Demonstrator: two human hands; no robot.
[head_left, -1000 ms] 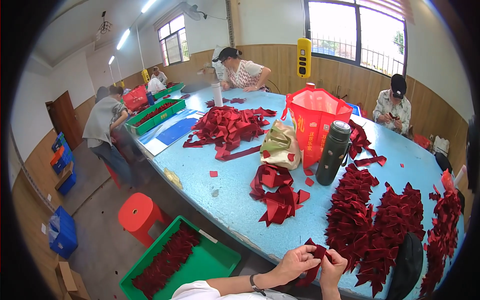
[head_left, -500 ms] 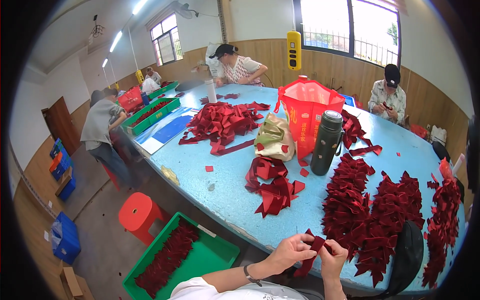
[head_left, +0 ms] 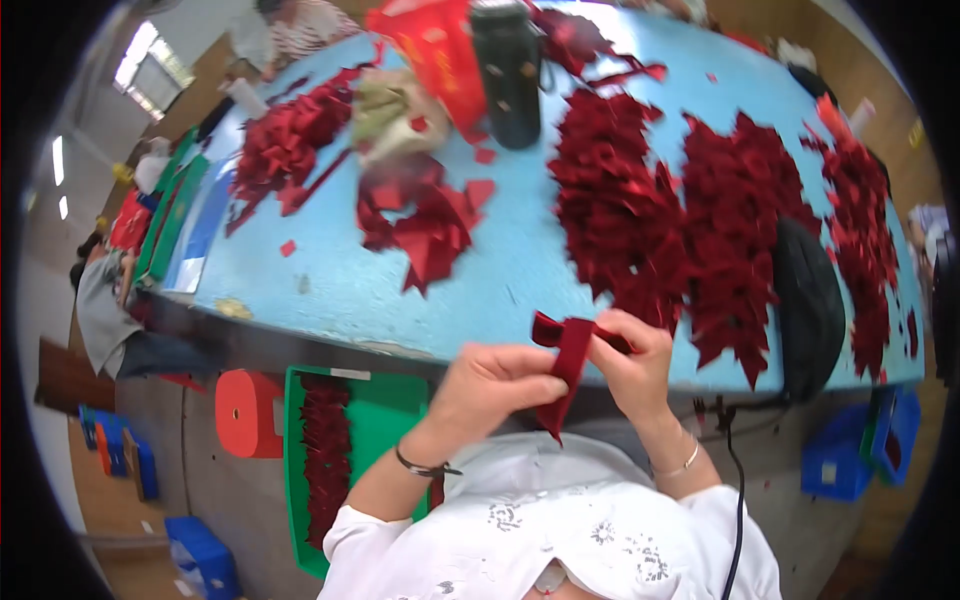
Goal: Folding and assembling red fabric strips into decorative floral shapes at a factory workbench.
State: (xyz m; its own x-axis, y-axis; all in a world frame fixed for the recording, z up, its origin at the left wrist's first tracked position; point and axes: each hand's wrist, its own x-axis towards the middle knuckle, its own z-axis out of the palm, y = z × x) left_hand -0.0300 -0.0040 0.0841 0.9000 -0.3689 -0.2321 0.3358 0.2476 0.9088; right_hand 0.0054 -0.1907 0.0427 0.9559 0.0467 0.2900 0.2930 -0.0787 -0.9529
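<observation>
A dark red velvet ribbon [head_left: 572,362] is folded into loops between my hands, one tail hanging down past the table's near edge. The fingers of my left hand [head_left: 490,385] pinch it from the left, thumb on the hanging tail. On the other side my right hand [head_left: 636,362] is closed on the folded part beside the loop. Just beyond my hands lie rows of finished-looking red bows [head_left: 620,200] and a second heap of bows [head_left: 735,240]. Loose ribbon pieces [head_left: 420,220] lie on the table farther left.
A dark green flask [head_left: 506,75] and a red bag [head_left: 430,50] stand at the back of the blue table [head_left: 320,290]. A black pouch [head_left: 808,310] lies at the right. Lower left are a green tray [head_left: 385,440] of bows and a red stool [head_left: 250,413]. Other people are at the far left.
My view has tilted down and turned, so the table sits higher in the picture. The ribbon has come up with both hands, and a loop now shows at its top left.
</observation>
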